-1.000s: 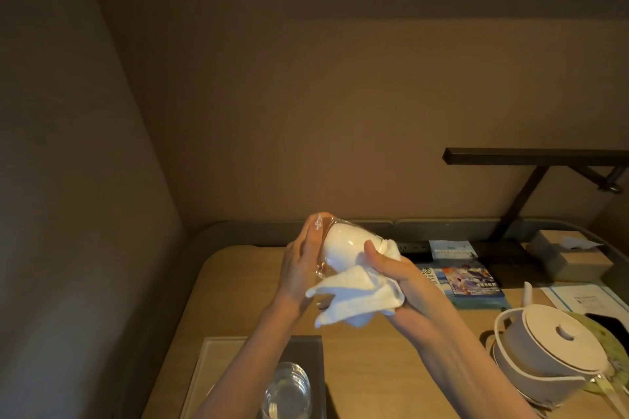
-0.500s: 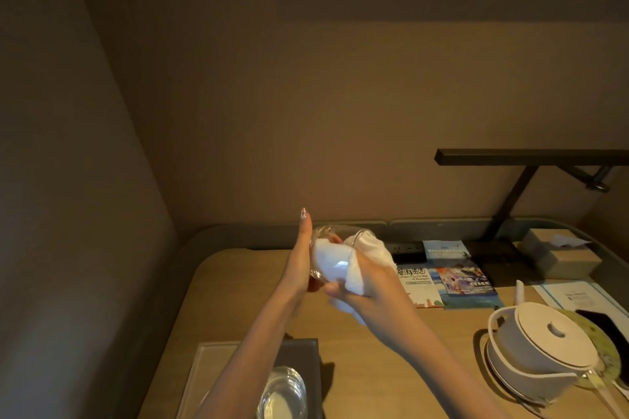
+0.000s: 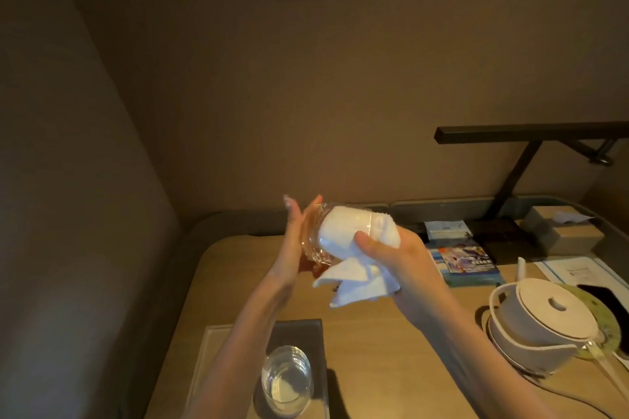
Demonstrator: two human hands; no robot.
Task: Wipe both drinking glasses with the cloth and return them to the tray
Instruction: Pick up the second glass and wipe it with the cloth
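Glass (image 3: 316,248), tilted above bench (image 3: 391,350): your left hand (image 3: 293,243) flat, fingers straight, bracing base; right hand (image 3: 403,258) pinches cloth (image 3: 357,286) inside. Risk: twist slips glass, shatters

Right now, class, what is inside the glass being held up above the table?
The white cloth fills the held glass, its tail hanging outside. Whether fingers of the right hand reach inside is hidden by the cloth.

No text can be read; print on the booklets (image 3: 464,260) beside the kettle (image 3: 541,316) is blurred.
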